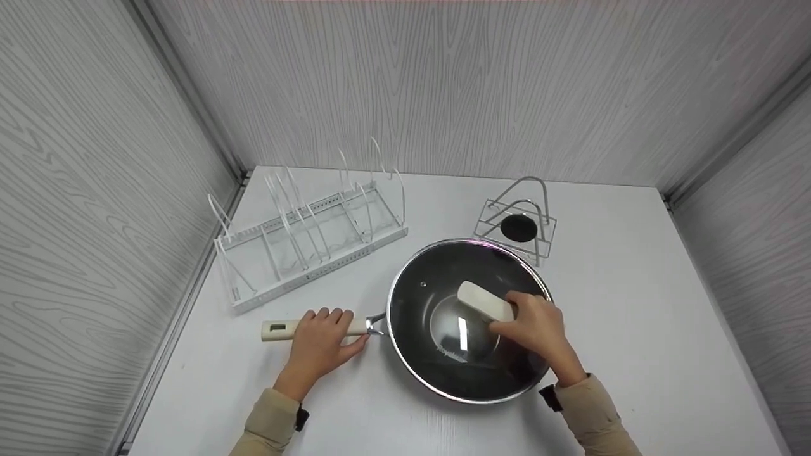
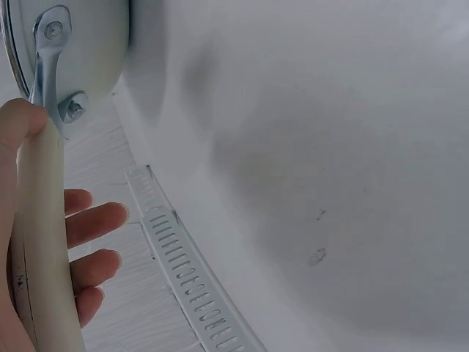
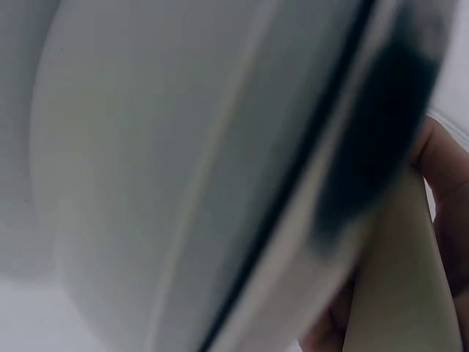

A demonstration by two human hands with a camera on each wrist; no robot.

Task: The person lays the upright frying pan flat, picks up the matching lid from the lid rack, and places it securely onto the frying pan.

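A wok with a cream outer side [image 2: 99, 51] stands in the middle of the white table, covered by a round glass lid [image 1: 412, 329] with a metal rim. My left hand [image 1: 319, 342] grips the wok's long cream handle [image 1: 277, 330]; the left wrist view shows the thumb on one side and the fingers on the other. Over the lid, my right hand [image 1: 535, 322] holds the lid's cream handle [image 1: 483, 300] between thumb and fingers. That lid handle [image 3: 399, 286] appears close up in the right wrist view, beside the wok's blurred side. The inside of the wok shows dark through the glass.
A white wire rack [image 1: 339, 258] with upright hoops stands at the back left, beyond the wok handle. Behind the wok is a small metal wire stand [image 1: 550, 239] with a black round pad [image 1: 519, 228]. Grey wood-patterned walls [image 1: 405, 88] enclose the table [image 1: 633, 304].
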